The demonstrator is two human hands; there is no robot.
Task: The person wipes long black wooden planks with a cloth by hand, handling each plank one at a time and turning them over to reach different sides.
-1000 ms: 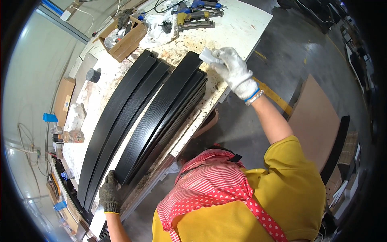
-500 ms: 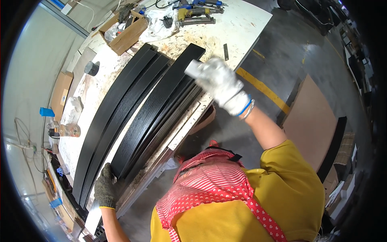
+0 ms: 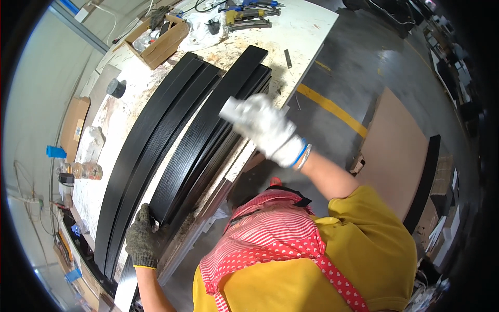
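Observation:
A long black wood-grain board [image 3: 200,132] lies on a stack of dark strips at the near edge of the workbench. My left hand [image 3: 141,242], in a dark grey-green knit glove, is closed around the board's near end. My right hand [image 3: 267,130], in a white glove, is above the board's far half, its fingers closed and blurred by motion. From them sticks out a pale, flat, rectangular piece [image 3: 230,110] whose kind I cannot make out. It overlaps the board in view; whether it touches is unclear. More black boards [image 3: 150,140] lie to the left, beyond a narrow white gap.
The white, stained workbench [image 3: 306,31] carries nail guns [image 3: 249,18], an open cardboard box [image 3: 163,47], a dark round container [image 3: 116,88], a clear bottle [image 3: 87,170] and a thin metal strip [image 3: 288,59]. A large tan panel [image 3: 397,151] stands on the floor at right.
My right hand has moved nearer and leftward along the board with the pale piece. My left hand stays at the near end, its fingers slightly shifted. The whole view has tilted a little.

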